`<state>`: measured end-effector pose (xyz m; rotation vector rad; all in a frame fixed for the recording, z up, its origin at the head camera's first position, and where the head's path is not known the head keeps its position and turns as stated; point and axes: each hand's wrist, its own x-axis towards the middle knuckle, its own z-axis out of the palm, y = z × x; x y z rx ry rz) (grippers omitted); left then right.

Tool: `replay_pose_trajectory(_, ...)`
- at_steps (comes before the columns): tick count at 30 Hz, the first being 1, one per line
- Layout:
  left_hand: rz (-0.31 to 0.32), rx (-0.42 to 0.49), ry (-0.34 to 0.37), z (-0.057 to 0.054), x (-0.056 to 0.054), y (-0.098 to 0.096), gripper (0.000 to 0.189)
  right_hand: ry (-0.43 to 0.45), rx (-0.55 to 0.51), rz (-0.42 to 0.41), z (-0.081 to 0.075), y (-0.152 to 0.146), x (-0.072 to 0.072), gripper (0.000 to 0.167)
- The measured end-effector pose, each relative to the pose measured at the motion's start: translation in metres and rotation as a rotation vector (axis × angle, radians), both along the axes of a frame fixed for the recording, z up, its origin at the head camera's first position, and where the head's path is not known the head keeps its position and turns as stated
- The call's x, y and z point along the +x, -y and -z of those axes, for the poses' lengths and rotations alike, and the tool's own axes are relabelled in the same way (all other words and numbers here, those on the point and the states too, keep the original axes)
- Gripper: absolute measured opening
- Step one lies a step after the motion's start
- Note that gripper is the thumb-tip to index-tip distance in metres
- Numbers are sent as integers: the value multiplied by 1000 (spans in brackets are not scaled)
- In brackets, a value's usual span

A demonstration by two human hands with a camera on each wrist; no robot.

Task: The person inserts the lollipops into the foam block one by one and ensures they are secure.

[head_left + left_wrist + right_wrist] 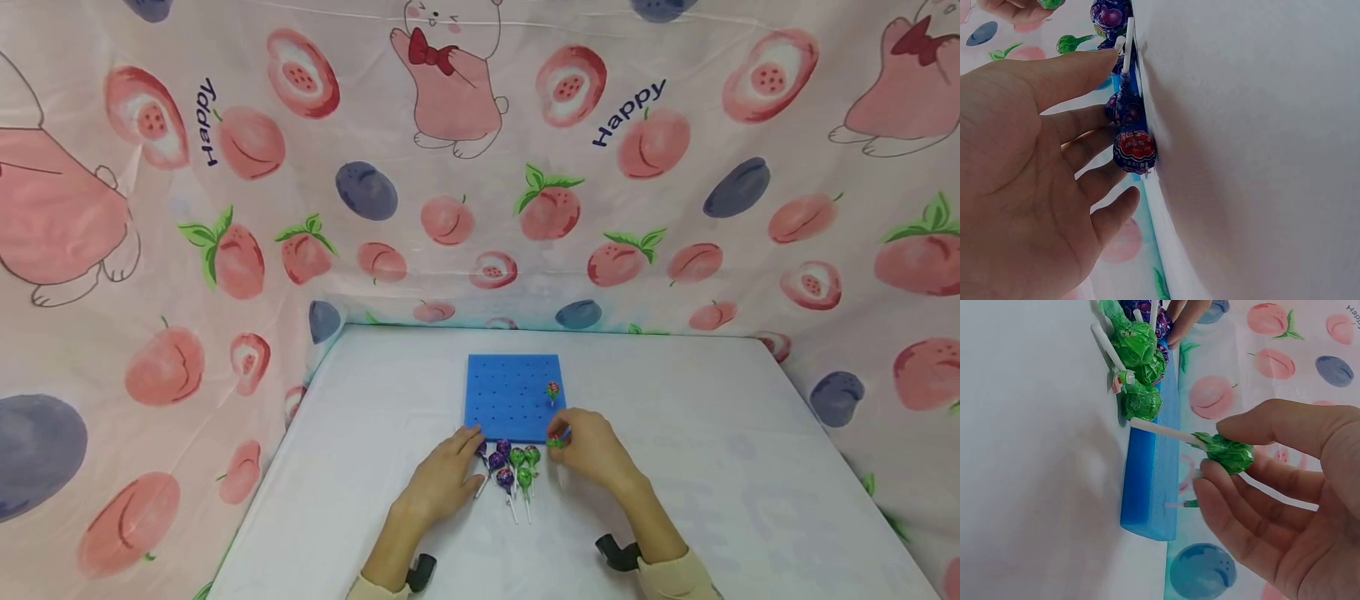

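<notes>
Bare hands (441,475); cream sleeves (678,577) over forearms; black angled device (618,552) near each wrist.

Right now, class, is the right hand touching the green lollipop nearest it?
Touching. The right wrist view shows it: the right hand pinches the green lollipop by its wrapped head, the thumb lying against the wrapper with no gap.

Green lollipop (1232,454), blue board (512,398), pink fruit-print cloth (480,179)
</notes>
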<state>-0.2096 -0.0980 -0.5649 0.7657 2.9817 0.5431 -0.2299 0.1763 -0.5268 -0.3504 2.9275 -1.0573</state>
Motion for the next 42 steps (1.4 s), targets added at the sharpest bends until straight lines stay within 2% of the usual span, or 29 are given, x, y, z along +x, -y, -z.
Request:
replay_pose_trajectory(6, -3, 8, 4, 0, 1, 1, 65, -42, -37, 36, -1, -1, 1, 27)
replay_pose_trajectory(11, -9, 12, 8, 0, 2, 1, 65, -103, -47, 31, 0, -2, 0, 28)
replay_pose_trajectory(16, -7, 13, 4, 0, 3, 1, 65, -181, -79, 29, 2, -4, -1, 28)
replay_pose_trajectory(24, -3, 10, 6, 1, 2, 1, 65, -322, -186, 55, 7, -7, -6, 33)
replay_pose_trajectory(28, -5, 11, 13, 2, 2, 2, 65, -380, -164, 68, 9, -7, -10, 36)
replay_pose_trajectory(33, -1, 10, 4, 2, 1, 2, 65, -398, -132, 100, 10, -7, -15, 38)
replay_pose_trajectory(42, 3, 10, 8, 0, 1, 1, 65, -443, -127, 105, 15, -10, -21, 37)
